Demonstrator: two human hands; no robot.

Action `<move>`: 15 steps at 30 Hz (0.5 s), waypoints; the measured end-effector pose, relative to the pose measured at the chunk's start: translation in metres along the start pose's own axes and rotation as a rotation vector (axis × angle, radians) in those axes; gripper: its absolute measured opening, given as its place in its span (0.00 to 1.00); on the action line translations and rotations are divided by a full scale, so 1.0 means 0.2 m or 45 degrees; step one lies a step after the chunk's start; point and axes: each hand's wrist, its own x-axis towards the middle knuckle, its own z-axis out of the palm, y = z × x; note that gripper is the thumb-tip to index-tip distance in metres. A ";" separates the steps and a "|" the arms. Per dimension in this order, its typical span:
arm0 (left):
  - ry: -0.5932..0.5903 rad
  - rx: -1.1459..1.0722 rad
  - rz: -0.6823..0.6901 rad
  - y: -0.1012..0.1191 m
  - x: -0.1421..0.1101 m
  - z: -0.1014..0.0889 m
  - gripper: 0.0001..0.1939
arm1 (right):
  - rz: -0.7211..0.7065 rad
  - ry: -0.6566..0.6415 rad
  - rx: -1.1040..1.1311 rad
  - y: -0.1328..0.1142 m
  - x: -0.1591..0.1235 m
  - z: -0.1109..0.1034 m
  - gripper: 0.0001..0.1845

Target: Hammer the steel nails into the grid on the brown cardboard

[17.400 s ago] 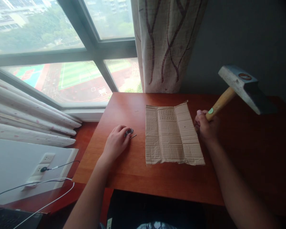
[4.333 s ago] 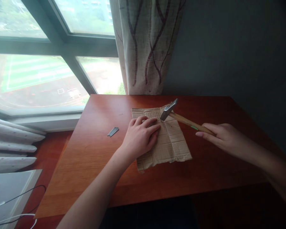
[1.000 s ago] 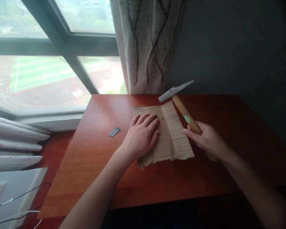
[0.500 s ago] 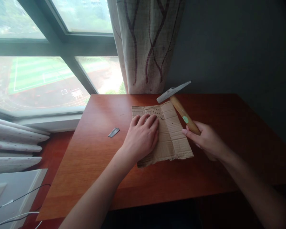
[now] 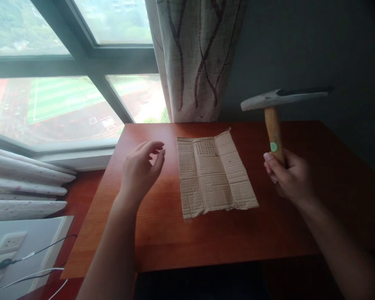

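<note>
Right hand (image 5: 295, 177), right of centre, is gripping the hammer (image 5: 272, 125) by its wooden handle, fingers closed, head raised. Left hand (image 5: 139, 166), left of centre, is hovering above the table (image 5: 162, 241); fingers curling, half open, nothing visible in them. Cardboard (image 5: 211, 179) is lying mid-frame, small holes (image 5: 205, 148) dotting its upper part. Judging: hammer top-heavy, handle firm, best held low; cardboard light, bending easily at creases, best steadied flat beside the holes.
</note>
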 end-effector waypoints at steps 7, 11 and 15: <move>-0.417 0.622 -0.184 -0.18 -0.14 -0.02 0.11 | -0.038 0.108 0.429 0.03 0.14 0.12 0.28; -0.505 0.794 -0.174 -0.14 -0.16 0.03 0.14 | -0.049 0.158 0.458 0.05 0.20 0.22 0.31; -0.536 0.842 -0.160 -0.13 -0.16 0.05 0.15 | -0.022 0.180 0.374 0.11 0.20 0.27 0.32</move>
